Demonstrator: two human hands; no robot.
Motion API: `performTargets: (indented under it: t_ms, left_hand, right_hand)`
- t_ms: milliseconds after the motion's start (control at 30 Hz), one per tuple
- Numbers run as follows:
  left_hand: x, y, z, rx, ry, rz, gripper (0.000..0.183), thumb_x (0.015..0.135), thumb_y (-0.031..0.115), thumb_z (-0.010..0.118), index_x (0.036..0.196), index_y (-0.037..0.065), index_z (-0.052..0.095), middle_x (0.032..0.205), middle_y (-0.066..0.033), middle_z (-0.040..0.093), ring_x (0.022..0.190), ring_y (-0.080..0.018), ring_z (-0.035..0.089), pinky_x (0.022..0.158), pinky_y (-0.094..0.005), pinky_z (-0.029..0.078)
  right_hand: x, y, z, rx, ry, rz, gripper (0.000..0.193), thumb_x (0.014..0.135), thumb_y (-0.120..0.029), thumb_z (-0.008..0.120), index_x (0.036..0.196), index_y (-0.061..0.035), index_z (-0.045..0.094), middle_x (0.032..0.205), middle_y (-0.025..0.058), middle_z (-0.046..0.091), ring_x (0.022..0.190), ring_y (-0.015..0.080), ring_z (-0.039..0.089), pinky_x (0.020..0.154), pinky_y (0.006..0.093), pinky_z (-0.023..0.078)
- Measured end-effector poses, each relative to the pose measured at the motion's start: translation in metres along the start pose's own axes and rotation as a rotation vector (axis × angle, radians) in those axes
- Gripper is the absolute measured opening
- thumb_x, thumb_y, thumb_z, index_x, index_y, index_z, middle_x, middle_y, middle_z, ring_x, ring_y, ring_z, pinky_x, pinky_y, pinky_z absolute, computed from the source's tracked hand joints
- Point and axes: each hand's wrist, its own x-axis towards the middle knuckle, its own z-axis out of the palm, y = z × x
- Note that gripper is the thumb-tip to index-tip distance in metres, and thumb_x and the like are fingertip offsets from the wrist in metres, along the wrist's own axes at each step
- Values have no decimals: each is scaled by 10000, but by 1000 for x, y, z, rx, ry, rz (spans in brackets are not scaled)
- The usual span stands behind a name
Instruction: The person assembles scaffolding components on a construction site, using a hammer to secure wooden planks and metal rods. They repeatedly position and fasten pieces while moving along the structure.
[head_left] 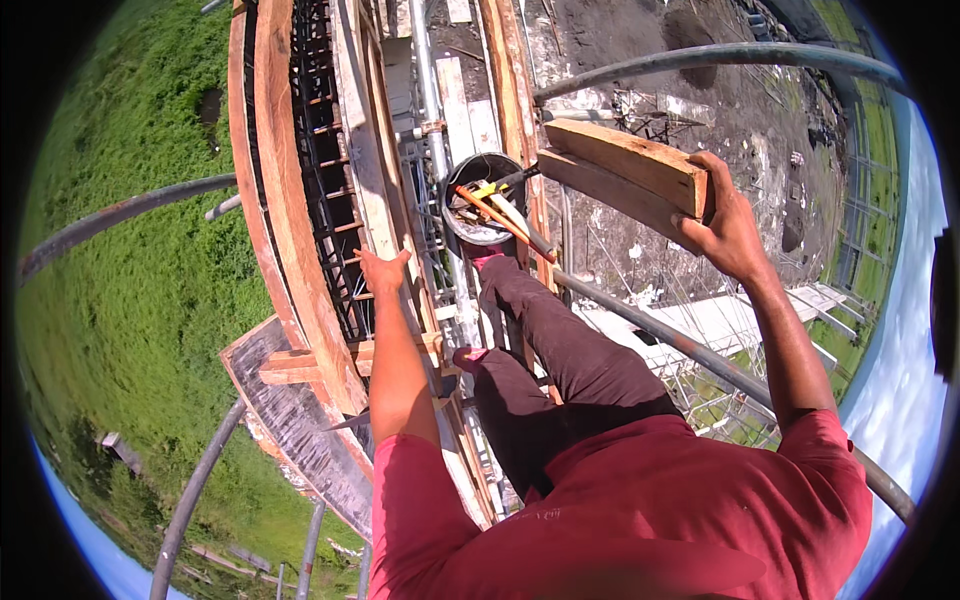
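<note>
With green grass at frame left, I see the right hand clamped on a brown rectangular timber, upper right, seemingly positioning it, which next calls for steadiness, the left hand spread at a pale wooden board, upper centre.

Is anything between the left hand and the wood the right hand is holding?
Yes, a dark bucket and a metal pole show between the left hand and the wood. They look lower down, so they may not block a reach.

Bucket left of timber, right of rebar
</note>
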Motion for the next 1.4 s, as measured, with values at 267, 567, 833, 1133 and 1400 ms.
performTargets:
  t_ms: [267,567,833,1133,1400]
  left_hand:
    - [6,-7,27,21,136,-70,983,762,284,824,1515,55,235,1415,-202,449,1276,-426,478,1051,-537,404]
    - [13,-14,21,-32,105,74,935,731,257,852,1431,-42,307,1362,-268,466,1273,-437,457,1101,-463,363]
    - [86,75,-10,142,256,86,1142,671,620,817,1475,-8,304,1374,-263,493,1290,-405,480,1069,-533,394]
    - [192,65,1,-273,101,24,737,716,278,900,1185,-118,492,1130,-243,630,959,-307,608,868,-448,518]
    - [150,99,-21,-225,-28,-36,945,701,417,877,1366,0,351,1265,-249,563,977,-379,606,852,-564,526]
  right_hand:
    - [-5,50,10,88,-9,196,784,744,-210,742,1411,-103,343,1240,242,615,1113,440,629,963,470,504]
    - [-29,70,15,283,-43,399,784,742,-195,760,1405,-91,354,1253,206,596,1156,343,626,1000,417,488]
    - [-62,95,17,403,7,494,783,759,-288,756,1399,-109,342,1105,265,639,1019,424,664,896,469,521]
    - [-71,96,30,396,-3,596,847,754,-295,688,1462,-88,271,1230,319,576,1061,490,612,913,525,503]
    - [-81,80,37,563,101,700,832,803,-314,702,1460,-20,284,917,280,658,932,423,671,791,451,525]
